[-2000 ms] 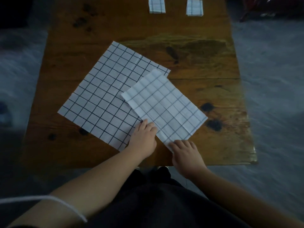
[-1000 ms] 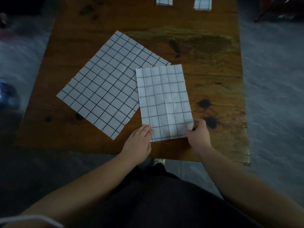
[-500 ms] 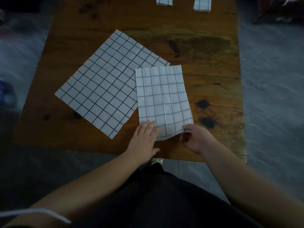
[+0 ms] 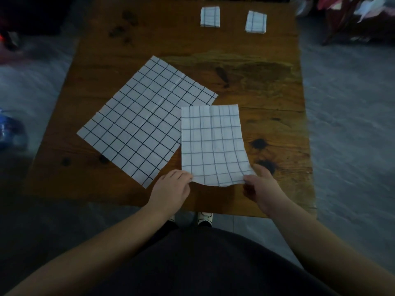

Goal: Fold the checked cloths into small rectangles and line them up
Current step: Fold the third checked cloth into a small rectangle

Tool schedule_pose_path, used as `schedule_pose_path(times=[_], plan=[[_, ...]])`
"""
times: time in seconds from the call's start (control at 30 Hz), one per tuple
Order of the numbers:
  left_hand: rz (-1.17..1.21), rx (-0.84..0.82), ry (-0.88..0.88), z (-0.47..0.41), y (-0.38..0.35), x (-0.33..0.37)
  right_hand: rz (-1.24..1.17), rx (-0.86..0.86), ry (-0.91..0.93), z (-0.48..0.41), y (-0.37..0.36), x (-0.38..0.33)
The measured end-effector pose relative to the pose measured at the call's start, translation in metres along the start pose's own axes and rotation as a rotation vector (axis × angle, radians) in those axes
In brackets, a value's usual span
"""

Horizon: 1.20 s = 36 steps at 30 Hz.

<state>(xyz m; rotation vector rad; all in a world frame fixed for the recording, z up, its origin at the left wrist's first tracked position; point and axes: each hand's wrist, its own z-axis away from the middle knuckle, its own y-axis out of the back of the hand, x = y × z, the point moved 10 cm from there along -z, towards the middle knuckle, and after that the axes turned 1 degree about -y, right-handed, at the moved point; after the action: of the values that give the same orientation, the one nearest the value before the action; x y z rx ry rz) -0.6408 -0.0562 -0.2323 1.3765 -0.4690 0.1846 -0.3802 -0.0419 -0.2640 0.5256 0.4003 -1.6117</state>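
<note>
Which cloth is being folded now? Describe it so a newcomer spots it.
On the wooden table, look at the near edge, right of centre. The narrow cloth lies there, its near corners pinched by the left hand and right hand. Unlike the large open cloth it overlaps, it is narrower with fainter lines.

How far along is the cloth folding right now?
Done: the left folded rectangle and right folded rectangle sit lined up at the table's far edge. In hand: left hand and right hand pinch the near corners of the half-folded cloth, its near edge raised. Left: finishing it, then the flat open cloth.
</note>
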Motion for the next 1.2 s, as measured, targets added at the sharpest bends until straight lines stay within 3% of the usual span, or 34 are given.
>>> schedule_pose_path(times=[0.13,0.37,0.6,0.7,0.9,1.2], plan=[[0.094,0.021,-0.017,-0.003,0.024,0.007,0.499,0.048,0.341,0.022,0.001,-0.035],[0.434,-0.031,0.130,-0.003,0.040,-0.001,0.735,-0.101,0.511,0.041,-0.007,-0.044],[0.449,-0.153,0.164,0.008,0.038,-0.019,0.969,0.052,0.623,0.048,-0.015,-0.064],[0.480,-0.107,0.189,0.002,0.042,-0.032,0.973,0.086,0.738,0.048,-0.028,-0.085],[0.501,0.014,0.207,-0.051,0.067,-0.042,0.920,0.192,0.694,0.017,-0.039,-0.127],[0.490,-0.022,0.407,-0.163,0.051,-0.083,0.844,0.292,0.521,-0.064,-0.064,-0.177]])
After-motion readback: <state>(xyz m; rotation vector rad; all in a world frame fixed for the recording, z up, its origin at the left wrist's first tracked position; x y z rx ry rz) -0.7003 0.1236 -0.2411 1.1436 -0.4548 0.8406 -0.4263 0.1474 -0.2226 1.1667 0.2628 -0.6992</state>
